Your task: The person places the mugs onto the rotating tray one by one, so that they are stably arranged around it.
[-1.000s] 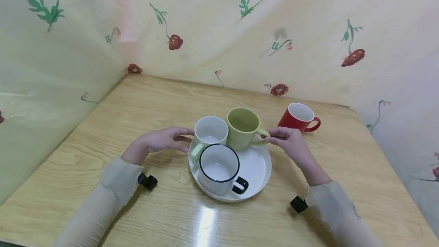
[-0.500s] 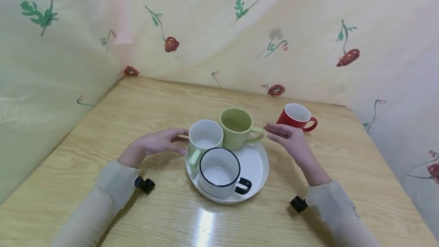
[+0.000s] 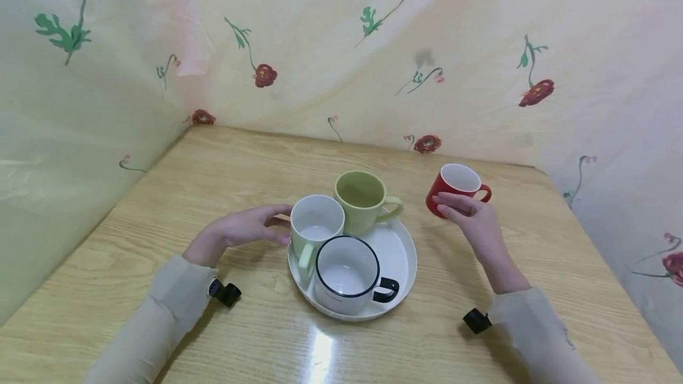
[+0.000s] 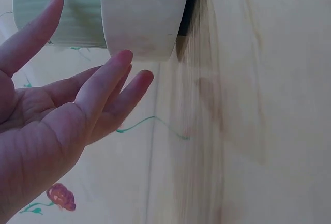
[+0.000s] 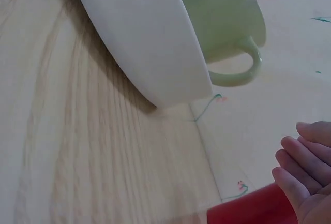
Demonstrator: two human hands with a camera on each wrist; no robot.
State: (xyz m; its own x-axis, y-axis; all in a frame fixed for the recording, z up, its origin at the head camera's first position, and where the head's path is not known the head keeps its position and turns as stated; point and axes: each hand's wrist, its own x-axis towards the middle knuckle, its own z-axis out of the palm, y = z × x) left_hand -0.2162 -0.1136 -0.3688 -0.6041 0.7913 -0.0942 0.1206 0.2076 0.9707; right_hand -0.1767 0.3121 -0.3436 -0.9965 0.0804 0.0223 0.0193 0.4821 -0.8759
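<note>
A round white tray with a raised rim bears three mugs. The pale mint mug is on its left, the olive green mug at the back, and the white mug with a black rim in front. My left hand has its fingers loosely spread at the left side, fingertips right by the mint mug and tray wall. Beyond the tray's right side a red mug stands upright on the table. My right hand overlaps its front, fingers extended and holding nothing in the right wrist view.
The wooden table runs back to a flowered sheet that hangs along its rear and sides. A small black wrist camera projects from the left cuff, and another black camera from the right cuff.
My right hand has let go of the olive green mug's handle and moved right to the red mug. The left hand stays beside the tray.
</note>
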